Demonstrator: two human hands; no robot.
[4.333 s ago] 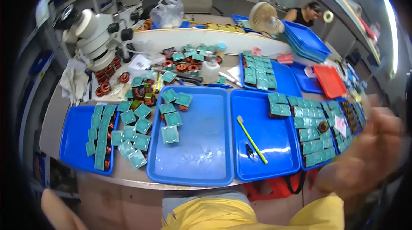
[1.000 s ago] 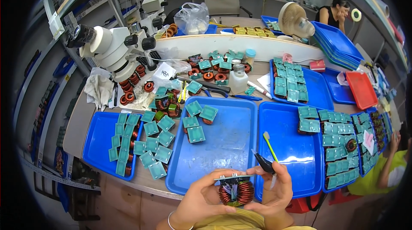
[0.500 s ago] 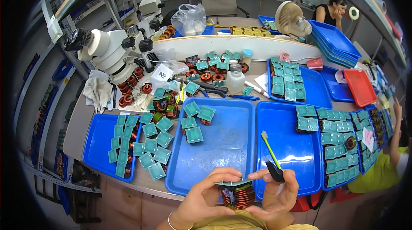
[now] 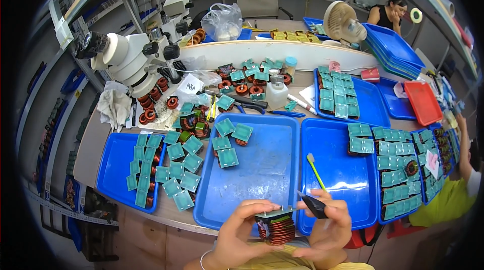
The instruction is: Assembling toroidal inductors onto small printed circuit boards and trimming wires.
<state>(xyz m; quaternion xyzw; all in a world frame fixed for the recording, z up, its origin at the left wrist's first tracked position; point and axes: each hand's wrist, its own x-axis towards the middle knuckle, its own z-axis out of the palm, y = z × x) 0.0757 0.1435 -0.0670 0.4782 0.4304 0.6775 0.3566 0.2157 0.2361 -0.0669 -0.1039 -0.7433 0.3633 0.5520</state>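
In front of me, at the near edge of the trays, my left hand (image 4: 241,237) grips a copper-wound coil (image 4: 277,230). Its fingers lie on the green board (image 4: 275,213) that caps the coil, and the thumb is below. Metal pins stand up from that board. My right hand (image 4: 330,227) is closed around a small black pointed tool (image 4: 314,206), whose thin tip points up and left above the board's right end. The tool's exact kind is unclear. Behind the right hand, a green-handled brush (image 4: 315,169) lies in a blue tray.
The middle blue tray (image 4: 262,169) holds several board-capped coils (image 4: 228,157); more lie on the table and in the left tray (image 4: 113,169). Pliers (image 4: 247,107), a bottle (image 4: 276,93) and a microscope (image 4: 126,58) stand or lie behind. A co-worker's arm (image 4: 463,139) shows at right.
The black tool has swung in my right hand, its tip turning toward the upper left near the board. The coil stays in my left hand.
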